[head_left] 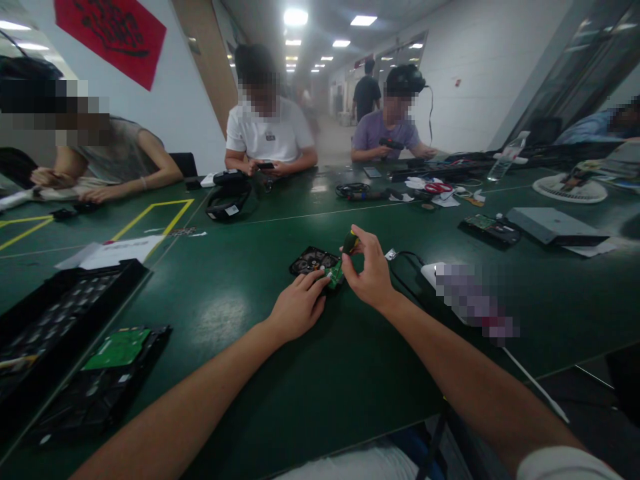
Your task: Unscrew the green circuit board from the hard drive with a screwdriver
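Note:
A hard drive (311, 259) with a black casing and a green circuit board (334, 275) lies on the green table in front of me. My left hand (300, 303) rests on its near left side, fingers stretched out over the casing and the board's edge. Above the board, my right hand (369, 267) grips a screwdriver (350, 243) by its dark green and yellow handle. The handle stands nearly upright, tilted a little. I cannot make out the screwdriver's tip against the board.
At left lie a black tray (75, 320) of parts and another hard drive (113, 363). To the right are a white power strip (440, 283) with cables, a drive with a board (490, 229) and a grey metal box (555, 227). A water bottle (507, 158) stands farther back. Several people sit around the table.

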### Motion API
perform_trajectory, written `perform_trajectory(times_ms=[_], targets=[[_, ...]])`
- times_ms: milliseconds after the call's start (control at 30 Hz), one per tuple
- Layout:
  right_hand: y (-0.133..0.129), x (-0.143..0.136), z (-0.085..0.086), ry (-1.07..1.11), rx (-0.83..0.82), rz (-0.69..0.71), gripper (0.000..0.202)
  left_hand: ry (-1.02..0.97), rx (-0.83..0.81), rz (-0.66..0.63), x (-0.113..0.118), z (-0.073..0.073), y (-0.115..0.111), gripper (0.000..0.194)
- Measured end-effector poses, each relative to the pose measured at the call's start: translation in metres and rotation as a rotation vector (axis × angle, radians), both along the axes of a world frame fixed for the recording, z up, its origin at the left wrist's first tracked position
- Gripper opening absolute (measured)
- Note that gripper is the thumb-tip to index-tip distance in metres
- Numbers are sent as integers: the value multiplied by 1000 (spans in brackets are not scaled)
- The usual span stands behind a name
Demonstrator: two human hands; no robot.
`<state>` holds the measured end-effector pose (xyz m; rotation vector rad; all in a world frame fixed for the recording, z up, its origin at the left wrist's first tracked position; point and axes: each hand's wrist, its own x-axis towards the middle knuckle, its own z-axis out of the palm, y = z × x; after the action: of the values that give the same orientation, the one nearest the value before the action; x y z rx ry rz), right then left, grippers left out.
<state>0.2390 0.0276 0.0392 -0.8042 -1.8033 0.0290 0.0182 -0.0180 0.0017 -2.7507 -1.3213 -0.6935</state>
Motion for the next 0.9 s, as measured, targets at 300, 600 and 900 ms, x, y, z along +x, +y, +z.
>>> perform_trajectory(times_ms=[300,600,900], targets=[[-1,1,2,10,-22,-26,64,-9,7,4,0,-3,1,47],[-3,1,5,-1,0,-51,63,-21,17,-6,-1,-4,1,46],[-1,1,2,0,-7,-57,68,-12,14,-4,-1,-4,2,47]])
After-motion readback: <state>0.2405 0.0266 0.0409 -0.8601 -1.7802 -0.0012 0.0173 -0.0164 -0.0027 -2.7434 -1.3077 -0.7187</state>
